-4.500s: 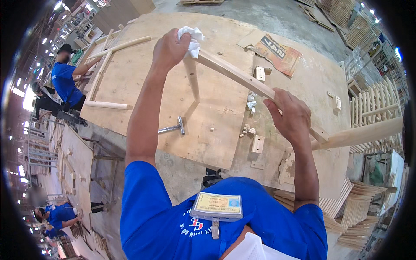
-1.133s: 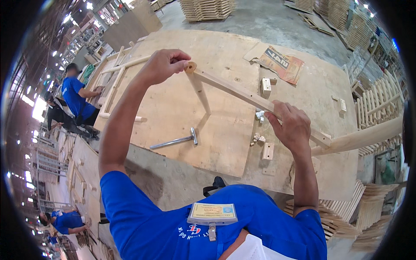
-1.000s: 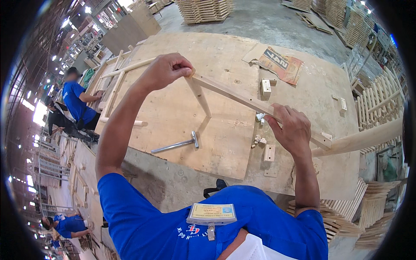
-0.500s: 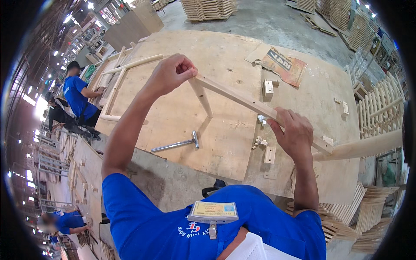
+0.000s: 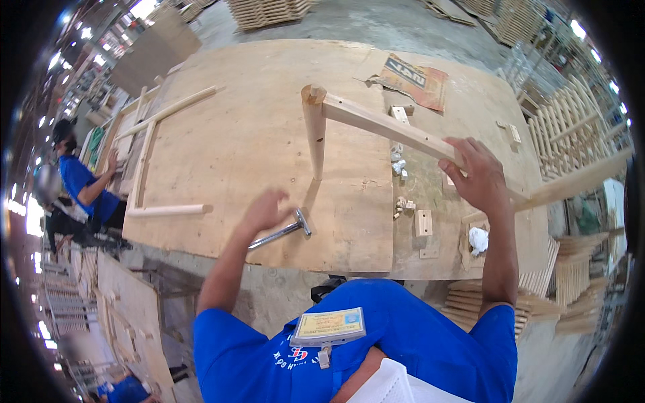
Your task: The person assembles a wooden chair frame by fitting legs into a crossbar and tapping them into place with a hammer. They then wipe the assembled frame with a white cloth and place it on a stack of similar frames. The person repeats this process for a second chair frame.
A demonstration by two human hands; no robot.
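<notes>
The pale, long-legged wooden frame (image 5: 386,125) on the tan, flat wooden counter (image 5: 235,134) could have tipped if the right hand (image 5: 478,171) clamped on it slipped, while the left hand (image 5: 265,211), its grip apart, hung near the silver, T-shaped metal hammer (image 5: 281,234).

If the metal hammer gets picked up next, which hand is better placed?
Probably the left hand: it's close to the metal hammer and looks empty, though blurred. The right hand is farther off, holding the wooden rail.
</notes>
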